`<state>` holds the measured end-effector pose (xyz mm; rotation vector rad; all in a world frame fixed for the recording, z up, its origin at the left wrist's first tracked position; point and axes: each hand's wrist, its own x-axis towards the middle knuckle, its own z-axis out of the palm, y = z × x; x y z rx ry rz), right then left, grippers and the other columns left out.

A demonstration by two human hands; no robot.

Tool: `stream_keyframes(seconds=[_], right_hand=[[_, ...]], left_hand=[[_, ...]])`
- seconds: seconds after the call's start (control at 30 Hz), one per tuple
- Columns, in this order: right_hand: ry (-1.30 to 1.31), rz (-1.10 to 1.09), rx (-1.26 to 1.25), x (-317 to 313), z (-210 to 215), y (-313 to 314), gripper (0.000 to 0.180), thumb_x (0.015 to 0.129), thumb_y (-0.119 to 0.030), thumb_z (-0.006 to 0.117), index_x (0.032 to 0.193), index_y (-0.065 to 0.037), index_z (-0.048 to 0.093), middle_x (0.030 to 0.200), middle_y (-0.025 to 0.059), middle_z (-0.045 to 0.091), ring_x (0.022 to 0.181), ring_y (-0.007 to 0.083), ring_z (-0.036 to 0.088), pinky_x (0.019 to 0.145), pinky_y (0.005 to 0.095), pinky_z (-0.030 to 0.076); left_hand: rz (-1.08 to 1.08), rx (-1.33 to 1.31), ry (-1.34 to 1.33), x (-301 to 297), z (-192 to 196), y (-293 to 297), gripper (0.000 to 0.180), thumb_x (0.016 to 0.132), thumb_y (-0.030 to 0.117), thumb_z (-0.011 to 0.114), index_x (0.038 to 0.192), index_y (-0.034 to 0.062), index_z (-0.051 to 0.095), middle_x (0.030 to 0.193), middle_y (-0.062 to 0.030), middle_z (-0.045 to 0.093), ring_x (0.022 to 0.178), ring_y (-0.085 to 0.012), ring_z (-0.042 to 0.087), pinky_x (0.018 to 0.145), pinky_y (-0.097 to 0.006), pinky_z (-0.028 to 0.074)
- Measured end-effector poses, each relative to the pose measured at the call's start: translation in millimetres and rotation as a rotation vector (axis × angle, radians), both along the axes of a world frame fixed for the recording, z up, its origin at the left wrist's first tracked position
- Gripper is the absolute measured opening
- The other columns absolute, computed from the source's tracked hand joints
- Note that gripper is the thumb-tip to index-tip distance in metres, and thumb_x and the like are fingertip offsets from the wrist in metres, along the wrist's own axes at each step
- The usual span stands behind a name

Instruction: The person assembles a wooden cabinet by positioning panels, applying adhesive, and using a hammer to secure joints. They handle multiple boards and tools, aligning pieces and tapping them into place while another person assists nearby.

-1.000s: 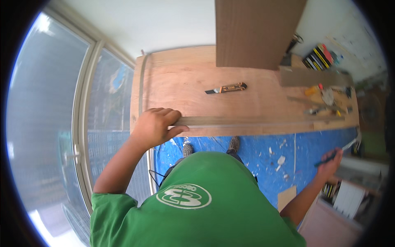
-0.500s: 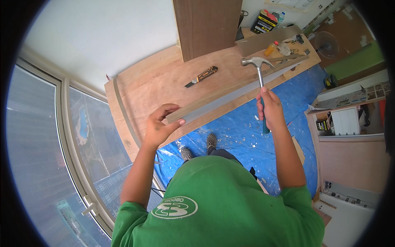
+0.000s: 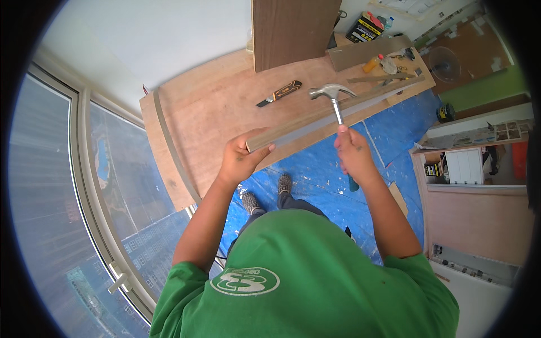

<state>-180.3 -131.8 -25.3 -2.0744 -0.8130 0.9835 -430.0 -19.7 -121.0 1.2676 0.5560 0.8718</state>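
Observation:
My left hand (image 3: 241,158) grips the near end of a long, narrow wooden board (image 3: 298,127), its thumb on the pale front face and its fingers behind, partly hidden. The board lies lengthwise along the front of a plywood worktop (image 3: 208,107), reaching toward the far right. In my right hand (image 3: 354,152) is a claw hammer (image 3: 337,107), held by its dark green handle. Its steel head is up, over the board's upper edge in the view; whether they touch I cannot tell. Beyond the board, an orange and black utility knife (image 3: 280,93) rests on the worktop.
A brown panel (image 3: 293,34) stands upright at the back. Farther right are an orange bottle (image 3: 372,63), wood strips and a black and yellow can (image 3: 363,28). Blue sheeting (image 3: 315,180) covers the floor. A window (image 3: 45,169) is at left, an open cabinet (image 3: 468,166) at right.
My right hand has moved left with the hammer, bringing its head along the board toward my left hand. My left hand and the board's near end appear farther right as the view shifts.

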Motion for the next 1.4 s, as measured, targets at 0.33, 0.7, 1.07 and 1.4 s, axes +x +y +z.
stream_keyframes(seconds=[0.33,0.7,1.07,1.4], right_hand=[[0.02,0.311,0.069,-104,-4,6,0.053,0.109,-0.054,0.044,0.09,-0.005,0.056,0.065,0.0006,0.048,0.05,0.0095,0.045,0.045,0.0286,0.038],[0.036,0.448,0.122,-139,-5,5,0.052,0.11,-0.048,0.046,0.087,-0.003,0.058,0.066,0.0038,0.053,0.058,0.0142,0.049,0.055,0.0327,0.042],[-0.042,0.393,0.162,-142,-7,3,0.049,0.111,-0.042,0.047,0.091,0.001,0.06,0.067,0.0184,0.059,0.061,0.031,0.058,0.063,0.0427,0.048],[-0.148,0.391,0.231,-133,-18,0,0.051,0.111,-0.044,0.045,0.096,0.002,0.062,0.072,0.022,0.063,0.066,0.0374,0.061,0.066,0.0456,0.05]], left_hand=[[0.027,0.08,0.0,0,-9,0,0.034,0.091,0.004,0.077,0.123,-0.0036,0.069,0.104,-0.0031,0.074,0.092,-0.008,0.065,0.083,-0.026,0.054],[0.104,0.175,0.148,-1,-5,-5,0.031,0.088,0.007,0.079,0.117,-0.0013,0.074,0.094,-0.005,0.076,0.084,-0.0074,0.065,0.075,-0.027,0.055],[0.034,0.054,0.04,0,-9,-13,0.037,0.09,0.005,0.076,0.126,-0.001,0.071,0.09,-0.0058,0.076,0.08,-0.0089,0.067,0.074,-0.027,0.057],[0.042,0.095,0.072,-2,-11,-11,0.037,0.088,0.001,0.076,0.125,0.0006,0.072,0.087,-0.0033,0.075,0.075,-0.006,0.064,0.068,-0.025,0.054]])
